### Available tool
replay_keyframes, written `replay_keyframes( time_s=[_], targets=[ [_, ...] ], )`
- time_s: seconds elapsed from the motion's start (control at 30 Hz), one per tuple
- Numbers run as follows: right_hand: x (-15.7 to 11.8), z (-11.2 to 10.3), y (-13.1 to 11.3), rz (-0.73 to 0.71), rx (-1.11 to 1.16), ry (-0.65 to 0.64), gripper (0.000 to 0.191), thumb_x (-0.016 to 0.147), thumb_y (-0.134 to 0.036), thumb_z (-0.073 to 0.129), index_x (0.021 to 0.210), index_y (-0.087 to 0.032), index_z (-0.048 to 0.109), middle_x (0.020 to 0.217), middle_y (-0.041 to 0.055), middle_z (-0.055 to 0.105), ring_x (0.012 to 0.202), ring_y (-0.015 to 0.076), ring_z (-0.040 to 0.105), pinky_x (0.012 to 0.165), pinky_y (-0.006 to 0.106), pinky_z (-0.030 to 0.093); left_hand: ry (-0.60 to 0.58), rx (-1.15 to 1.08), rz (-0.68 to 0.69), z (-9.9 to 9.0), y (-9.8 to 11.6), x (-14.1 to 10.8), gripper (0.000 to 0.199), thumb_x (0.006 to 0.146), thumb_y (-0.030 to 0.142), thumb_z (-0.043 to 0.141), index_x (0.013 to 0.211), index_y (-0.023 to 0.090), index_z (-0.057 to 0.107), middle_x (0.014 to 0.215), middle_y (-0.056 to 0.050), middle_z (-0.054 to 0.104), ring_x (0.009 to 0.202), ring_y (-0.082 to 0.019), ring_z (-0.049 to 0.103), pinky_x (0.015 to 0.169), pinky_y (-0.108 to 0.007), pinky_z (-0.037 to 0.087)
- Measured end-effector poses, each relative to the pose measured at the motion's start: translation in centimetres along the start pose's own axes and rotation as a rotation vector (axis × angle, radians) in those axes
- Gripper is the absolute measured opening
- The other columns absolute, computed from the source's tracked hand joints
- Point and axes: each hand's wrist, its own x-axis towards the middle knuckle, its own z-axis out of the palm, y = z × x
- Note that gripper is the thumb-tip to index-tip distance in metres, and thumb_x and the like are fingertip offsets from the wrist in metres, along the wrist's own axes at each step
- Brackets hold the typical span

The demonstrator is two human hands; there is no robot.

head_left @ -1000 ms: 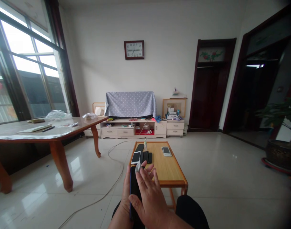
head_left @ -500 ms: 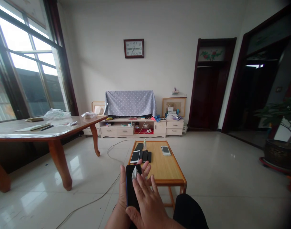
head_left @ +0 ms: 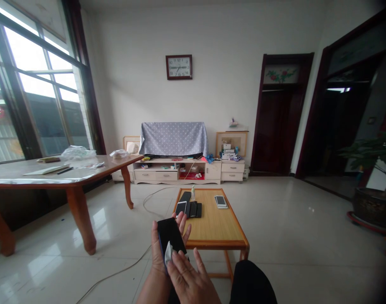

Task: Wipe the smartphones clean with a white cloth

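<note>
A black phone (head_left: 171, 231) lies screen up in my left hand (head_left: 159, 257), whose thumb is along its left edge and whose fingertips show past its right side. My right hand (head_left: 193, 276) presses a small white cloth (head_left: 168, 252) against the lower part of the screen. Beyond them, on the low wooden table (head_left: 211, 223), are a white phone (head_left: 181, 208), several dark phones (head_left: 193, 209) side by side, a small bottle (head_left: 193, 193) and a stack of white phones (head_left: 221, 202) at the right.
A large table (head_left: 98, 169) with plastic bags and a notebook stands at the left. A cable (head_left: 123, 270) crosses the floor. My dark-clad knee (head_left: 252, 283) is right of the low table. A potted plant (head_left: 373, 207) stands far right.
My right hand and the white cloth have moved down the screen toward me. My left hand and the phone have shifted slightly left, and the phone is more tilted.
</note>
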Motion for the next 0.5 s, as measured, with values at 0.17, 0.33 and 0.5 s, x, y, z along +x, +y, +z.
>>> replay_keyframes(
  time_s=[0.17, 0.33, 0.5],
  targets=[
    [0.1, 0.13, 0.12, 0.076, 0.021, -0.036, 0.081, 0.097, -0.072, 0.044, 0.152, -0.012, 0.046, 0.144, 0.0146, 0.06, 0.134, 0.0297, 0.057, 0.117, 0.05, 0.041, 0.032, -0.036, 0.042, -0.7, 0.12, -0.04, 0.069, 0.096, 0.07, 0.038, 0.14, 0.02, 0.055, 0.155, -0.014, 0.051, 0.151, -0.027, 0.034, 0.127, -0.049, 0.025],
    [-0.09, 0.1, 0.04, 0.033, 0.035, -0.023, 0.071, 0.1, -0.063, 0.049, 0.155, -0.018, 0.043, 0.143, 0.0094, 0.061, 0.132, 0.027, 0.06, 0.113, 0.048, 0.047, 0.086, -0.038, 0.073, -0.65, 0.12, 0.06, 0.067, 0.094, 0.07, 0.042, 0.14, 0.022, 0.055, 0.154, -0.014, 0.053, 0.15, -0.028, 0.036, 0.126, -0.049, 0.029],
    [-0.43, -0.11, 0.26, 0.165, 0.067, -0.143, 0.086, 0.097, -0.07, 0.049, 0.159, -0.012, 0.034, 0.153, 0.0161, 0.048, 0.139, 0.034, 0.051, 0.11, 0.055, 0.048, 0.072, -0.039, 0.081, -0.94, 0.34, 0.17, 0.069, 0.094, 0.07, 0.042, 0.142, 0.021, 0.052, 0.155, -0.015, 0.051, 0.149, -0.027, 0.039, 0.125, -0.048, 0.031]
  ],
)
